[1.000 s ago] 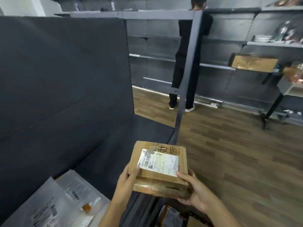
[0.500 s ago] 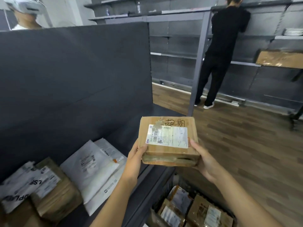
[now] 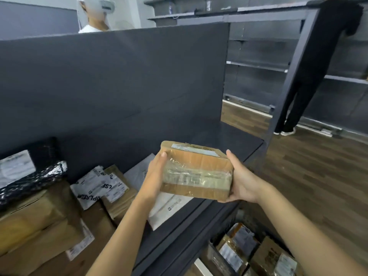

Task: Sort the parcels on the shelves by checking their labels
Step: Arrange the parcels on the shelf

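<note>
Held a taped cardboard box (image 3: 196, 172) in the air, tilted so that its label (image 3: 194, 150) faced up and away and the clear-taped side faced the camera. Gripped its left end with the left hand (image 3: 155, 176), thumb over the top edge; cupped its right end with the right hand (image 3: 241, 182), fingers curled underneath. Found directly under the box a white mailer bag (image 3: 169, 208) lying flat on the dark shelf board (image 3: 229, 140), near the front edge. Saw left of the box a heap of white printed bags (image 3: 95, 186) and brown cartons (image 3: 39, 226), and farther left a black padded bag (image 3: 29, 176) with a white label. Noted behind the box a plain dark back panel (image 3: 119, 86). Spotted below and right of the box a crate (image 3: 249, 255) of labelled parcels. Made out right of the box a wooden floor (image 3: 318, 166), and beyond it a grey post (image 3: 288, 76) and a person in black (image 3: 318, 66) at grey wall shelving (image 3: 258, 66); far behind the box, upper left, a person in a white headset (image 3: 95, 14)
</note>
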